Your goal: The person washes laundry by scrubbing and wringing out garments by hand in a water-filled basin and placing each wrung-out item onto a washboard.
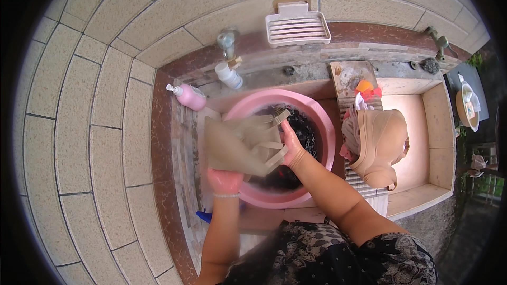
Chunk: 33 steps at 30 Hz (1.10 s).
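Observation:
A beige garment with straps (245, 142), partly blurred, is stretched between my two hands above a pink plastic basin (326, 138). My left hand (225, 181) grips its lower left edge, fingers hidden under the fabric. My right hand (291, 144) holds the strap end at the garment's right side. Dark, wet fabric (303, 126) lies in water inside the basin. To the right, a tan bra (380, 146) lies over a ridged washboard slab (366, 190), with grey, pink and orange cloth pieces (368, 89) beside it.
A pink pump bottle (192, 97) and a white bottle (229, 76) stand on the left ledge. A tap (227, 41) and a soap rack (298, 27) are on the back wall. A tiled sink compartment (439, 126) lies right, with another tap (441, 45) behind. A blue object (204, 216) lies lower left.

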{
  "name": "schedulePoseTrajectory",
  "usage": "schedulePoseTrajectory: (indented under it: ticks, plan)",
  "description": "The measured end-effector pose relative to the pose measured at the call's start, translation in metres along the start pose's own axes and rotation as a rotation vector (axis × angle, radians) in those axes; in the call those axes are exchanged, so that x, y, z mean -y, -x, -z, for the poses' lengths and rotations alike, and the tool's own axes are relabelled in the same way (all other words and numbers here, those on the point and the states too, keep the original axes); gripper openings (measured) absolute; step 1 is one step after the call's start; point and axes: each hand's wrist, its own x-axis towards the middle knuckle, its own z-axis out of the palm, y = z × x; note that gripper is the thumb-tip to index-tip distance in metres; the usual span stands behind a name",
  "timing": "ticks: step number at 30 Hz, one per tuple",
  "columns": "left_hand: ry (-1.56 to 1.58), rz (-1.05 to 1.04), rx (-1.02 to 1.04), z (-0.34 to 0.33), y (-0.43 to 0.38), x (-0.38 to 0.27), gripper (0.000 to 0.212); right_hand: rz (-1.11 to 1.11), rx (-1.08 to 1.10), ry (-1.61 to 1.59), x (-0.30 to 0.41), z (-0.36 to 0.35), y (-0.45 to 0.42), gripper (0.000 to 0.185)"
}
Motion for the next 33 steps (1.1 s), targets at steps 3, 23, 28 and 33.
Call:
schedulePoseTrajectory:
  ticks: [3, 23, 28, 33]
  plan:
    - [-0.486, 0.036, 0.07, 0.041, 0.003, 0.009, 0.055, -0.064, 0.137, -0.118, 0.019, 0.038, -0.006, 0.04]
    - [-0.482, 0.427, -0.503, 0.057, -0.027, 0.054, 0.081, 0.458, -0.737, 1.483, -0.02, 0.111, -0.026, 0.018]
    - [-0.355, 0.2, 0.147, 0.139, -0.011, 0.024, 0.063, 0.654, -0.085, 1.46, -0.101, -0.01, 0.014, 0.017]
    - [-0.333, 0.246, -0.069, 0.094, -0.013, 0.03, 0.054, 0.842, 0.042, 1.934, -0.102, -0.021, 0.022, 0.021]
